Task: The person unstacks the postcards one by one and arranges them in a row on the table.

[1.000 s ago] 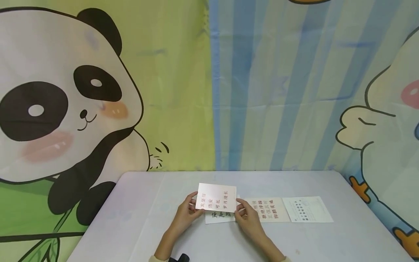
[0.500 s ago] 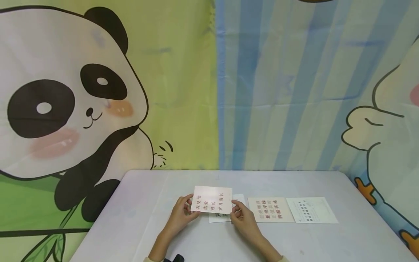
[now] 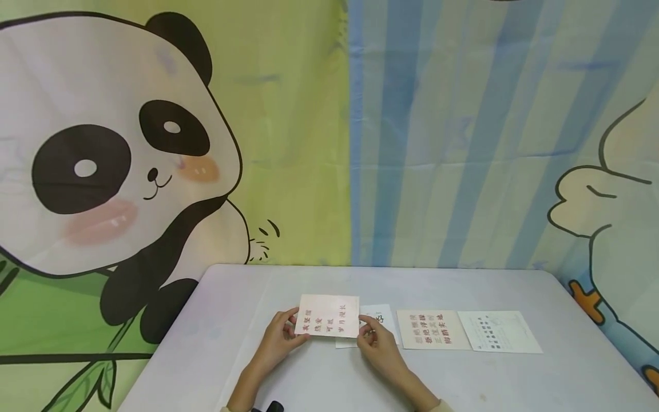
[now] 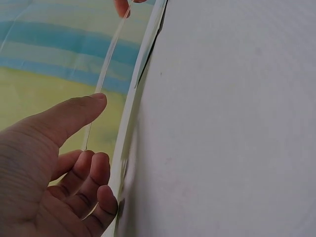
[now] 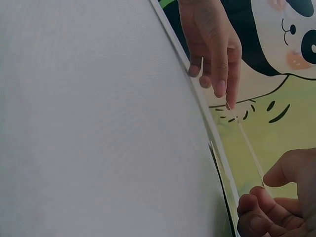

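A pale pink card [image 3: 328, 316] printed with reddish Chinese characters is held up above the table, tilted toward the head camera. My left hand [image 3: 278, 339] pinches its left edge between thumb and fingers, and my right hand [image 3: 382, 350] pinches the lower right edge. Both wrist views show the card [image 4: 105, 69] edge-on as a thin strip, the left thumb [image 4: 79, 111] on one side of it. Partly hidden behind the card and the right hand lies a white card [image 3: 380, 313] with dark characters.
On the white table [image 3: 206, 366], right of my hands, lie a cream card [image 3: 433, 330] with red and grey characters and a white card [image 3: 499, 332] with small dark print. A dark object [image 3: 275, 407] shows at the bottom edge. Behind hangs a cartoon panda curtain [image 3: 288, 143].
Both hands have shifted slightly left with the pink card relative to the cards on the table, uncovering the right part of the white card behind. The head view has turned a little left.
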`<act>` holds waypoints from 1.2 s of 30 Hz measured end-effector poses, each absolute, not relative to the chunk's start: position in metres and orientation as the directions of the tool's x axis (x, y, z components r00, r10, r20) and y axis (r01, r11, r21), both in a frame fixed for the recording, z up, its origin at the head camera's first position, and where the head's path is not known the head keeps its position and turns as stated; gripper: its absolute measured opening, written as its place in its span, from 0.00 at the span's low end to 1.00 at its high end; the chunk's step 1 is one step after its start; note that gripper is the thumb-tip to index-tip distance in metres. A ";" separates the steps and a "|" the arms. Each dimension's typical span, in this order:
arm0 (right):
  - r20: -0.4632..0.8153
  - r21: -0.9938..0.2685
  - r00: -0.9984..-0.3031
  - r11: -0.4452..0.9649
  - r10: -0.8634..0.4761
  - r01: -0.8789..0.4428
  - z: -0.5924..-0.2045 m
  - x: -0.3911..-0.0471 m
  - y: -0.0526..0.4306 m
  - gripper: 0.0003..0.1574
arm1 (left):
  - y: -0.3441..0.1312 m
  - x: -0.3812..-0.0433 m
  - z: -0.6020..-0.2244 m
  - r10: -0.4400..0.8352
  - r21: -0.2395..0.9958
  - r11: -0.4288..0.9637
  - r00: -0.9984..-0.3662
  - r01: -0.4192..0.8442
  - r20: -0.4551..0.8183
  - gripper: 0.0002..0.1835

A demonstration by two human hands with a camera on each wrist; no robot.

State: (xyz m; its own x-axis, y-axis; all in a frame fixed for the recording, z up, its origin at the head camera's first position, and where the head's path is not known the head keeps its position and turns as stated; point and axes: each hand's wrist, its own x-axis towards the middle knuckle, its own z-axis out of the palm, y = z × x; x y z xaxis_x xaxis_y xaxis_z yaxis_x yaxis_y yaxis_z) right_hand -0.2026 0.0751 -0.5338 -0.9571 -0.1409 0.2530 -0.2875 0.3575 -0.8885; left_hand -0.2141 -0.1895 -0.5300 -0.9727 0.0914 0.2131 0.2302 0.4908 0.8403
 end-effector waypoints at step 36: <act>0.258 -0.892 -0.946 0.328 -0.199 -0.312 -0.535 -0.203 0.033 0.24 | -0.231 -0.207 -0.515 0.040 0.826 0.554 -0.995 0.101 0.095 0.38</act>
State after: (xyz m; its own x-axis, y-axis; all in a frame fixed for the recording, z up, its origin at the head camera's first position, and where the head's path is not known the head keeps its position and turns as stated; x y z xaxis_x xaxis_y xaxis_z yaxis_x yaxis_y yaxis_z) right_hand -0.2029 0.0334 -0.5354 -0.9456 -0.1990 0.2575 -0.3119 0.3281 -0.8917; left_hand -0.2073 -0.2311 -0.5147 -0.9947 0.0404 0.0947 0.1012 0.5543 0.8261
